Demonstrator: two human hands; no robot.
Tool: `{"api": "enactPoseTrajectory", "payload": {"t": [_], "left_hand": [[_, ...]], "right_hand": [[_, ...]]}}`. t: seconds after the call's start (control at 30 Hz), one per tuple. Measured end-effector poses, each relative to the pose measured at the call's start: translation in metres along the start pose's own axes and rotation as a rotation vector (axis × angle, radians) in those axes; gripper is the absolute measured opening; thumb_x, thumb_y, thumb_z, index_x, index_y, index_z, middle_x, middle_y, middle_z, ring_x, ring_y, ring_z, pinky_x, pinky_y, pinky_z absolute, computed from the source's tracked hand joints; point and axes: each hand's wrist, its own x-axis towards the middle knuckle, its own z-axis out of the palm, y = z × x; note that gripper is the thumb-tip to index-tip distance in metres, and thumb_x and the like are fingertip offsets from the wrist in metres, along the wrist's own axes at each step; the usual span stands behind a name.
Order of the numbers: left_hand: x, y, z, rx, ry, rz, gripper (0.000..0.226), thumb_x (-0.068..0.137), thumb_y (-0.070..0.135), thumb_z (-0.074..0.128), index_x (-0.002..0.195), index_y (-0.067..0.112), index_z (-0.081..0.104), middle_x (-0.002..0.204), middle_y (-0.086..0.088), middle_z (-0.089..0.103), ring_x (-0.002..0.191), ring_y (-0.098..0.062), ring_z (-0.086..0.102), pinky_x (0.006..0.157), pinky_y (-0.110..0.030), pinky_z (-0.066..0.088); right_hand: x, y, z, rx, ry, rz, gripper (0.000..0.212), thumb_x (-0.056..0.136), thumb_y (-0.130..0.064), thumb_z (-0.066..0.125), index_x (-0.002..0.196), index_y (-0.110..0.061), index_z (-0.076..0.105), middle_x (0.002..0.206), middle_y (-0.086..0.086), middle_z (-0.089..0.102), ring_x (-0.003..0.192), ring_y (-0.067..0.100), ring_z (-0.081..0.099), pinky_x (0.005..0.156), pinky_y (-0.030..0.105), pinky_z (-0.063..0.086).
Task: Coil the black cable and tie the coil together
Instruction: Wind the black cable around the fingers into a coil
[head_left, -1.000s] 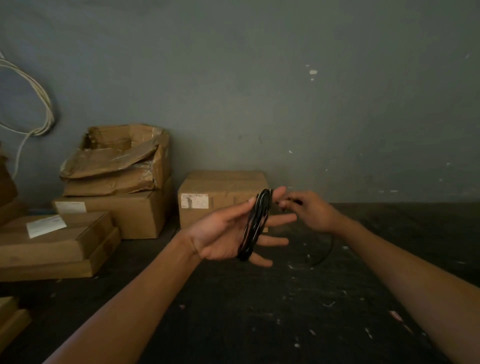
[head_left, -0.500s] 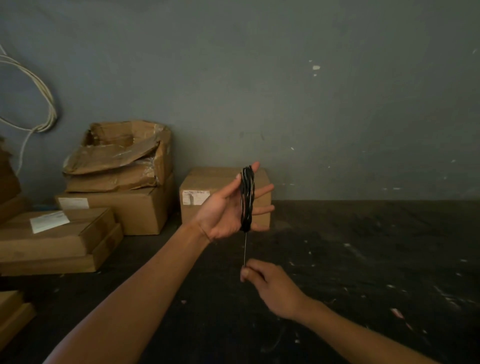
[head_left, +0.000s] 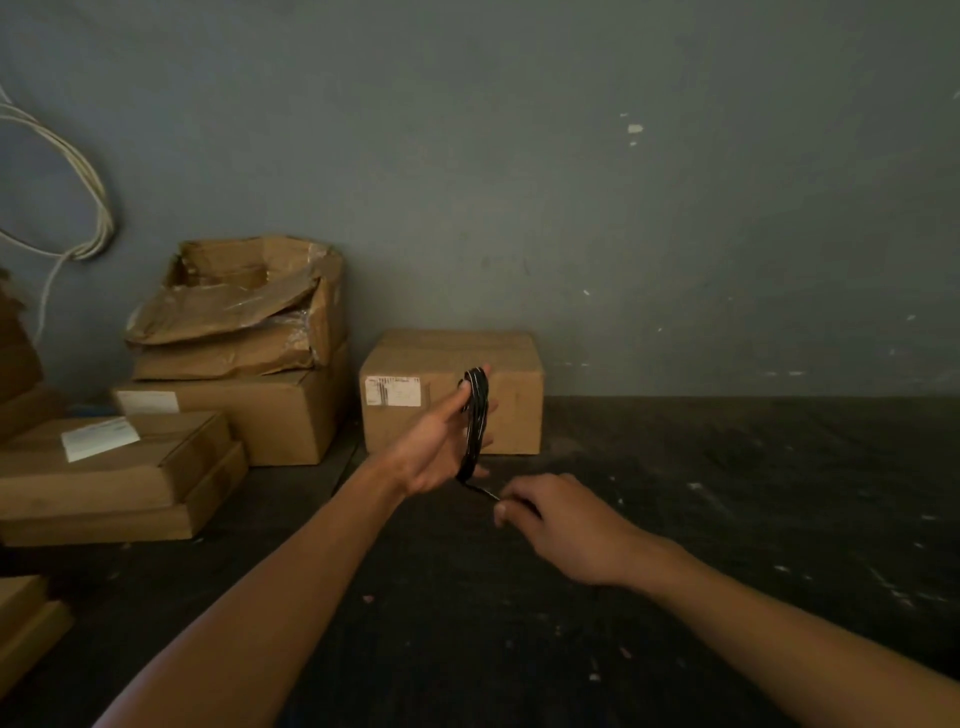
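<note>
The black cable (head_left: 475, 423) is wound in several loops around the fingers of my left hand (head_left: 439, 449), which is raised in front of a cardboard box with its palm turned right. A short loose end of the cable runs from the bottom of the coil down and right to my right hand (head_left: 558, 522). My right hand pinches that end between thumb and fingers, just below and right of the coil. The tip of the cable is hidden inside my right hand.
A closed cardboard box with a white label (head_left: 452, 389) stands against the grey wall behind my hands. Stacked and torn cardboard boxes (head_left: 228, 364) fill the left side. White cords (head_left: 67, 208) hang on the wall at far left. The dark floor (head_left: 727, 519) stretches to the right.
My right hand swung from beside the coil down below it, then up and right, carrying the cable's free end. My left hand stayed raised with the coil, tilting a little.
</note>
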Motion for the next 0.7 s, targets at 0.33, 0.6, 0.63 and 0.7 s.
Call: {"api": "enactPoseTrajectory", "payload": {"t": [0.33, 0.6, 0.63, 0.7], "left_hand": [[-0.012, -0.010, 0.003, 0.385, -0.097, -0.082, 0.055, 0.093, 0.049, 0.042, 0.146, 0.039, 0.035, 0.160, -0.008, 0.023, 0.145, -0.029, 0.021, 0.117, -0.055, 0.014], [-0.021, -0.017, 0.013, 0.627, -0.117, -0.180, 0.041, 0.094, 0.052, 0.041, 0.132, 0.039, 0.048, 0.148, -0.008, 0.042, 0.131, -0.022, 0.041, 0.104, -0.040, 0.035], [-0.022, -0.018, 0.016, 0.644, -0.129, -0.182, 0.045, 0.094, 0.054, 0.041, 0.135, 0.037, 0.048, 0.147, -0.007, 0.045, 0.131, -0.023, 0.043, 0.105, -0.040, 0.036], [-0.025, -0.016, 0.022, 0.673, -0.171, -0.160, 0.047, 0.093, 0.054, 0.040, 0.135, 0.038, 0.050, 0.141, -0.004, 0.050, 0.128, -0.022, 0.047, 0.103, -0.037, 0.039]], "right_hand": [[0.020, 0.012, -0.074, -0.148, -0.044, 0.103, 0.026, 0.100, -0.032, 0.047, 0.081, -0.032, 0.064, 0.074, -0.014, 0.058, 0.064, -0.002, 0.052, 0.057, 0.020, 0.033], [0.029, 0.020, -0.099, -0.189, 0.038, 0.081, 0.023, 0.098, -0.028, 0.052, 0.080, -0.030, 0.066, 0.072, -0.012, 0.060, 0.065, 0.006, 0.051, 0.058, 0.027, 0.034], [0.030, 0.021, -0.099, -0.186, 0.054, 0.081, 0.022, 0.098, -0.028, 0.054, 0.080, -0.029, 0.067, 0.071, -0.011, 0.059, 0.064, 0.006, 0.050, 0.057, 0.027, 0.034], [0.031, 0.022, -0.100, -0.171, 0.070, 0.087, 0.022, 0.096, -0.028, 0.057, 0.078, -0.028, 0.068, 0.069, -0.012, 0.059, 0.062, 0.004, 0.050, 0.056, 0.025, 0.034]]}}
